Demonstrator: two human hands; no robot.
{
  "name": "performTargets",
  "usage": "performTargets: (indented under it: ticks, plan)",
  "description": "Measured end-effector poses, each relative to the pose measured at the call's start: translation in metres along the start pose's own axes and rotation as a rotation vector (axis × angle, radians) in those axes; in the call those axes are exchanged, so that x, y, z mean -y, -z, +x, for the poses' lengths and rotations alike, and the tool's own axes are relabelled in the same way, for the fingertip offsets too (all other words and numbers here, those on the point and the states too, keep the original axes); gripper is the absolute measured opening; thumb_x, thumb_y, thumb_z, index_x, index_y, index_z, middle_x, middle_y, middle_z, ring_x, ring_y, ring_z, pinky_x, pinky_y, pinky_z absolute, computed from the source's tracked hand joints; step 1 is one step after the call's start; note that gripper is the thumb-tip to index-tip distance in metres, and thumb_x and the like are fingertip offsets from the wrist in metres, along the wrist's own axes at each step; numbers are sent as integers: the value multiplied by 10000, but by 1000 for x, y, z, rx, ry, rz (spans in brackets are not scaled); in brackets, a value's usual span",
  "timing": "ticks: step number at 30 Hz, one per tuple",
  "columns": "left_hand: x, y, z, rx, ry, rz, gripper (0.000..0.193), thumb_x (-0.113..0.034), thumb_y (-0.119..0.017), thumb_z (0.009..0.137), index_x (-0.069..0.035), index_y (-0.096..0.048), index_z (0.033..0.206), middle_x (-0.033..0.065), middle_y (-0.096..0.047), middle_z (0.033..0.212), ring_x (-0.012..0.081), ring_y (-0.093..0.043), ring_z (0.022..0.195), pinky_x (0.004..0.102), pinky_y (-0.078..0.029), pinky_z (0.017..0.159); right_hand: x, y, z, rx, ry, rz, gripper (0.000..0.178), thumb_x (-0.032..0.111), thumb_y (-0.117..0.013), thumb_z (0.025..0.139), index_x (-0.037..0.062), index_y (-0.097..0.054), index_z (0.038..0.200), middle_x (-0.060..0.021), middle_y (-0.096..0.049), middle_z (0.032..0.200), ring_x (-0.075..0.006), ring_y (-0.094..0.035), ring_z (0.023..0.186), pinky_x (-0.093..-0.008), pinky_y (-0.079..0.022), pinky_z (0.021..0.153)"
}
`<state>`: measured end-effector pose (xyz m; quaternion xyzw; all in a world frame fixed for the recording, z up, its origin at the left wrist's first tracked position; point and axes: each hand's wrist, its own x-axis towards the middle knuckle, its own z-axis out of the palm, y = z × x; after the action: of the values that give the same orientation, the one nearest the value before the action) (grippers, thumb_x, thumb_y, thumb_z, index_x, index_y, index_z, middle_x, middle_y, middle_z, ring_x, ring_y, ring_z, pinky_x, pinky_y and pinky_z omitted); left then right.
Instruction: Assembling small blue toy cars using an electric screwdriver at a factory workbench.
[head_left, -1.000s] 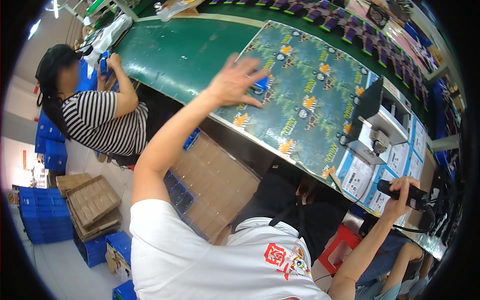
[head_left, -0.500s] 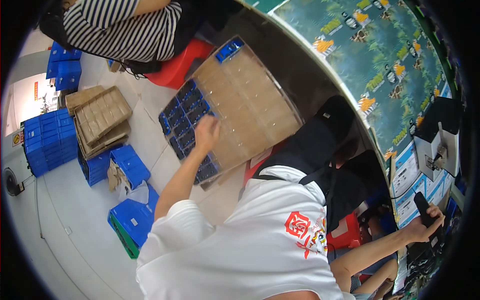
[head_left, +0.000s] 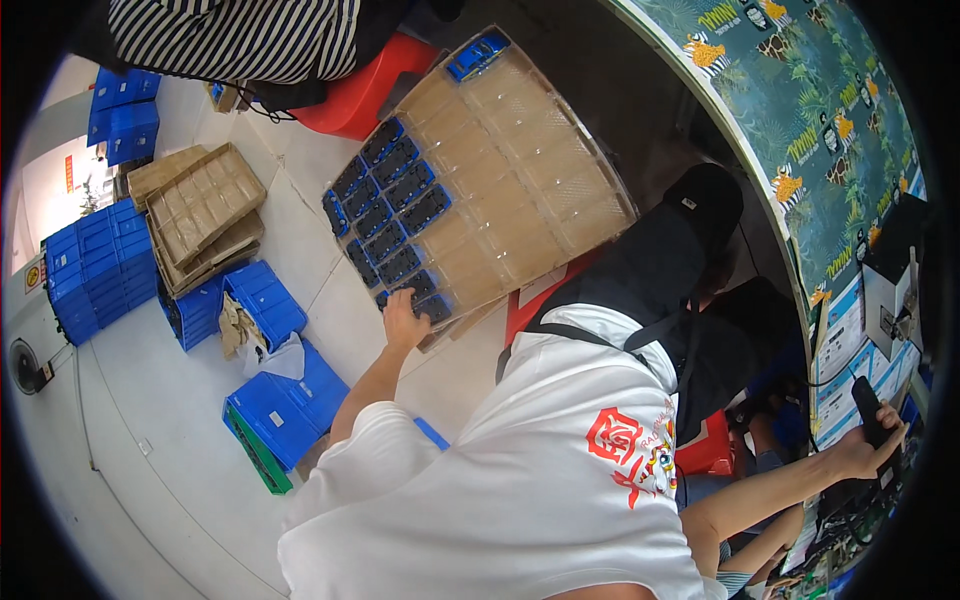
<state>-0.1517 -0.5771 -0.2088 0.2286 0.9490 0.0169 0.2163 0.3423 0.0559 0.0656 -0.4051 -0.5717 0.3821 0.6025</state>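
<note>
A cardboard tray [head_left: 525,165] with clear plastic dividers lies in front of me. Rows of toy cars [head_left: 385,241], black undersides up with blue edges, fill its left part; a single blue car [head_left: 477,57] sits in its far corner. At the tray's near left corner, my left hand [head_left: 403,325] has its fingers and thumb around a black toy car [head_left: 432,308] in a compartment. Far to the right, my right hand [head_left: 868,450] is wrapped around a black, elongated handheld tool [head_left: 867,404], whose working end is unclear.
Blue crates [head_left: 100,265] and empty cardboard trays [head_left: 205,200] stand on the floor at left. A person in stripes [head_left: 235,45] is beside a red stool [head_left: 375,85] at the far side. Another person [head_left: 690,220] in a black cap sits by the patterned workbench [head_left: 800,110] at right.
My left hand has moved from above the tray's filled rows toward me, down to its near left corner, and its fingers have spread around a car. My right hand still holds the tool.
</note>
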Motion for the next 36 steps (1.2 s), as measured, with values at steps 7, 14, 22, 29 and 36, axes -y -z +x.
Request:
performTargets:
  ticks: [7,14,22,29,36]
  plan:
    - [13,2,33,60,-21,113,580,-183,-774,674,-52,-575,1202,129,-587,1156,313,-530,1137,448,-437,957,5,0,-7,-31,0,19,145,106,-571,901,-1,-581,803,-94,-492,773,-222,-497,775,-383,-416,851]
    - [15,4,45,146,-102,389,587,-248,-824,658,-70,-592,1167,99,-622,1103,289,-565,1093,450,-460,923,-4,9,1,-1,-67,115,103,82,-584,895,9,-563,826,-101,-479,796,-225,-487,804,-384,-389,882]
    - [8,46,56,153,-37,-182,534,-359,-827,562,-31,-606,921,149,-663,928,318,-643,848,409,-516,743,22,22,-9,54,-76,197,192,185,-494,967,14,-545,895,-58,-386,785,-196,-382,757,-355,-354,780]
    - [-231,159,80,466,-14,-1487,617,-3,-759,715,-54,-471,1258,56,-606,1001,202,-640,887,382,-564,841,72,-91,4,269,121,535,295,308,-514,941,56,-653,1005,-30,-479,738,-164,-452,665,-325,-338,684]
    - [-460,215,75,767,-679,-1520,606,-88,-728,749,6,-475,1291,157,-596,1158,250,-660,969,367,-576,748,73,-145,24,59,288,252,160,167,-550,938,10,-576,918,-64,-500,676,-188,-510,592,-366,-454,658]
